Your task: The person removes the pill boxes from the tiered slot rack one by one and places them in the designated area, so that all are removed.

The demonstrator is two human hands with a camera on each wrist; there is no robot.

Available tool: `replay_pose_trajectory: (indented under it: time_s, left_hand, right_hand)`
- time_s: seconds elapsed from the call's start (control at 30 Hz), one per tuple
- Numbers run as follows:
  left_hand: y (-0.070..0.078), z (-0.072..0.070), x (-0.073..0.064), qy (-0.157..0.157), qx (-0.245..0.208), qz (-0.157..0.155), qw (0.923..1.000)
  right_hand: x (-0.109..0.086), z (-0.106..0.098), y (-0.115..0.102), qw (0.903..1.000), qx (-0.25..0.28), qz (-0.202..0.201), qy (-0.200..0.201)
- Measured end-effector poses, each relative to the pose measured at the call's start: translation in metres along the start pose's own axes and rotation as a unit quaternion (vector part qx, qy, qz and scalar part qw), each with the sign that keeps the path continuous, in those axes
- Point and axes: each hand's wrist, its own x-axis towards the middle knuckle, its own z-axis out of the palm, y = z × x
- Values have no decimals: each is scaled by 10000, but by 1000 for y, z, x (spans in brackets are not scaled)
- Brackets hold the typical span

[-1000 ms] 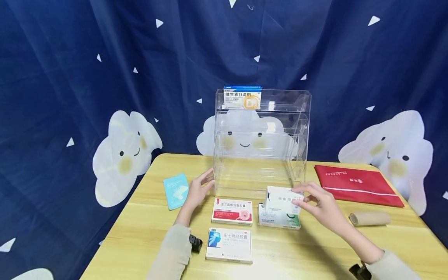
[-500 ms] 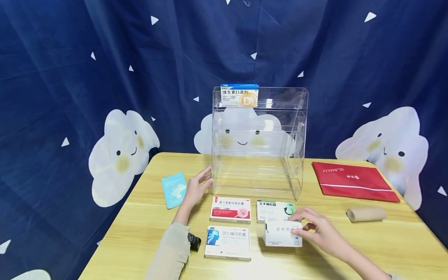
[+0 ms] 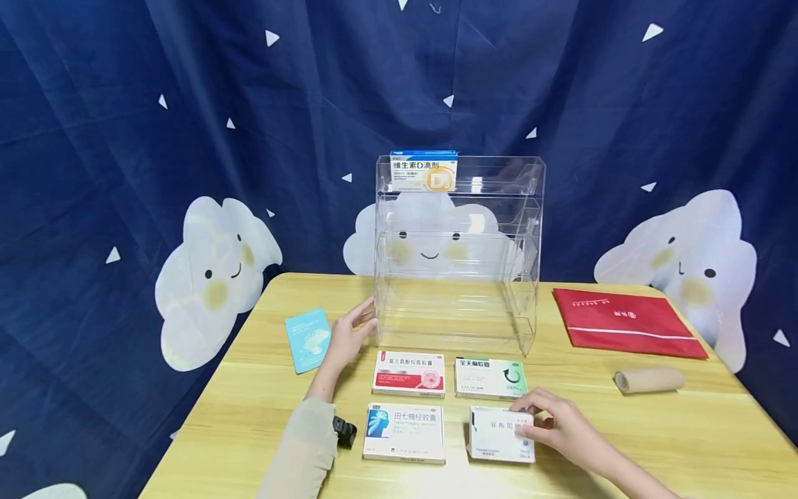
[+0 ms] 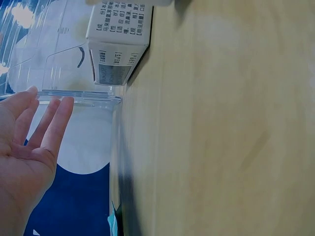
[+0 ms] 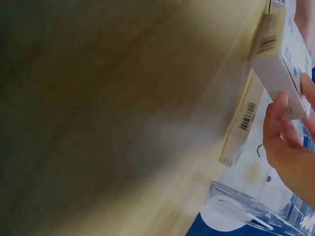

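Note:
My right hand [image 3: 561,426] pinches the right end of a white medicine box [image 3: 499,443], thumb and fingers on its edges. In the right wrist view that white box [image 5: 270,61] is tilted. It lies in front of a green-and-white medicine box [image 3: 489,378]. My left hand [image 3: 346,339] touches the left side of a clear acrylic display rack [image 3: 458,339]; in the left wrist view its fingers [image 4: 59,123] are fairly straight against the panel edge. A red-and-white medicine box [image 3: 408,374] and a blue-and-white medicine box [image 3: 404,433] lie flat between the hands.
A vitamin D box [image 3: 424,171] stands in the rack's top tier at left. A light blue packet [image 3: 308,339] lies left of the rack. To the right are a red pouch [image 3: 630,322] and a cardboard tube [image 3: 650,380]. A dark blue curtain [image 3: 312,138] hangs behind the table.
My right hand has brought the white box from above the green-and-white box down toward the table's front. The green-and-white box is now uncovered. My left hand has stayed at the rack.

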Motion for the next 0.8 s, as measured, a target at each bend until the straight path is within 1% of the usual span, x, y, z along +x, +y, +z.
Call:
replay_pose_trajectory:
  time_s: [0.1, 0.17, 0.2, 0.4, 0.43, 0.53, 0.6, 0.7, 0.8]
  left_hand:
    - [1, 0, 0, -12, -12, -7, 10000]
    - [3, -1, -1, -28, -19, -44, 10000]
    - [5, -1, -2, -40, -12, -77, 10000]
    - [32, -5, -12, -201, 43, -154, 9997]
    - [35, -6, -13, -216, 55, -146, 9996]
    - [36, -6, -13, -184, 75, -170, 9997]
    - [33, -5, -12, -122, 72, -168, 9998]
    - [19, -2, -7, -35, 59, -149, 9999]
    - [4, 0, -2, 39, 103, -134, 9998]
  right_hand:
    - [0, 1, 2, 9998, -38, 183, -43]
    - [0, 2, 3, 9997, -50, 221, -57]
    - [0, 2, 4, 9997, -56, 219, -60]
    - [2, 2, 5, 9996, -101, 244, -90]
    - [2, 2, 6, 9995, -98, 277, -111]
    - [3, 3, 7, 9991, -171, 348, -175]
    - [4, 3, 8, 9986, -271, 390, -238]
    - [6, 2, 9, 9973, -412, 473, -380]
    - [8, 1, 8, 9961, -430, 549, -541]
